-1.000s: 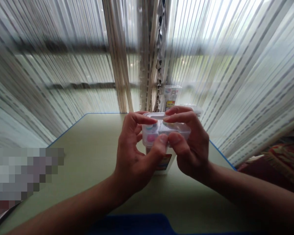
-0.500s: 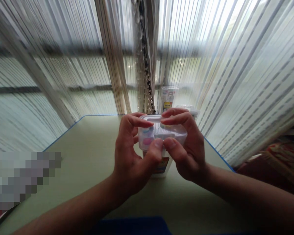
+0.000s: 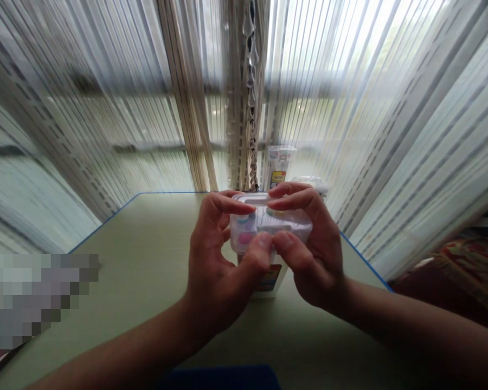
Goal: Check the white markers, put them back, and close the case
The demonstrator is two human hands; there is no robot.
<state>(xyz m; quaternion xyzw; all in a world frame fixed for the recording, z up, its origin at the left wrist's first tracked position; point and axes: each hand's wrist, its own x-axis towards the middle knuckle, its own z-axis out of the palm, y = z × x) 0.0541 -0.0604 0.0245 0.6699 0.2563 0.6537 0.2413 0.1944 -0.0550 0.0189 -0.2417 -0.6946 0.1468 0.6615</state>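
A small clear plastic container point(image 3: 264, 222) with pink and blue pieces inside stands on the pale green table point(image 3: 146, 260). My left hand point(image 3: 219, 265) grips its lid from the left, thumb at the near edge and fingers over the far edge. My right hand point(image 3: 309, 254) grips the same lid from the right in the same pinch. A coloured label point(image 3: 271, 277) shows on the container's front below my thumbs.
A second clear container point(image 3: 279, 165) with a yellow and red label stands at the table's far edge, against striped sheer curtains. Beside it lies a low clear lid or box point(image 3: 311, 181). A red patterned cushion point(image 3: 451, 276) is at the right. The table has a blue rim.
The view has shifted a little; both hands and the container sit slightly lower in the frame. The grip on the lid looks the same.
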